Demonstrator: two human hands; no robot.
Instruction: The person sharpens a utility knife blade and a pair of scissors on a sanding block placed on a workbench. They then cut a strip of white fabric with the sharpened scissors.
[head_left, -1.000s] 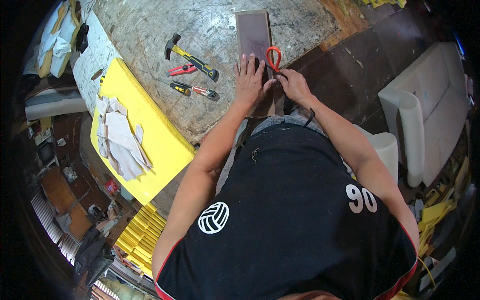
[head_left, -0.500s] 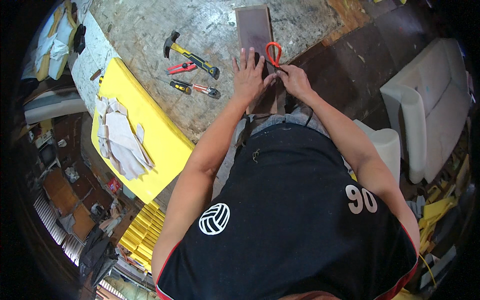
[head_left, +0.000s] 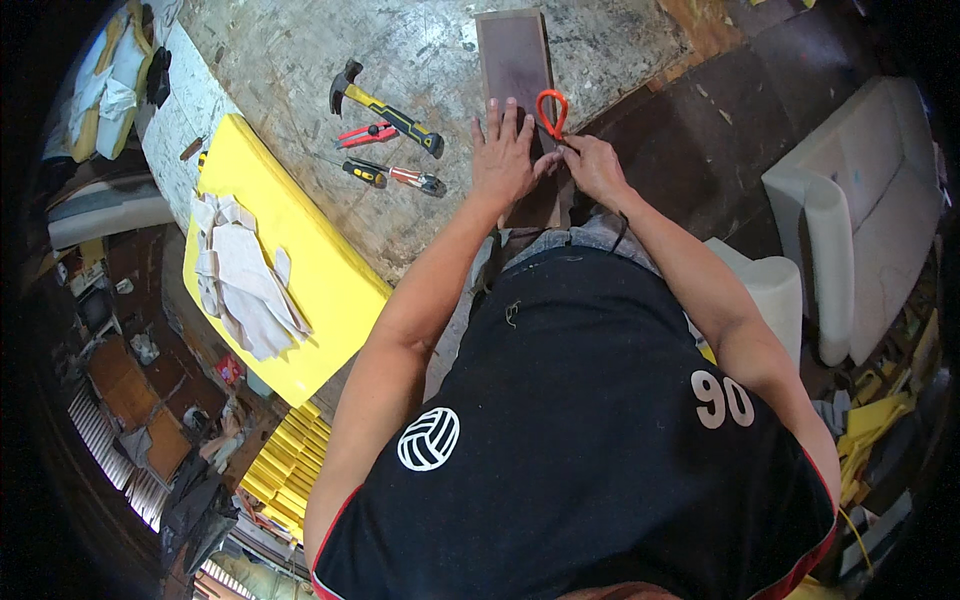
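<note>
A long brown board (head_left: pixel 514 58) with a paler border lies lengthwise in front of me on the worktop, its near end close to my waist. My left hand (head_left: pixel 505 160) rests flat on it with the fingers stretched out and the thumb toward the right edge. At that edge, my right hand (head_left: pixel 597 168) is closed, thumb and fingers pinched together just below an orange loop (head_left: pixel 550 113). The loop looks like the handle of a tool; its other end is hidden by the hands.
Left of the board lie a claw hammer (head_left: pixel 395 118), red-handled pliers (head_left: pixel 368 134), a yellow-black screwdriver (head_left: pixel 362 171) and another hand tool (head_left: pixel 418 180). Work gloves (head_left: pixel 240 265) lie on a yellow padded panel (head_left: pixel 320 350). A beige upholstered seat (head_left: pixel 830 230) stands at the right.
The board, the tools and both hands appear shifted very slightly to the right in the picture. Both hands keep nearly the same pose, and the orange loop stays beside the right hand.
</note>
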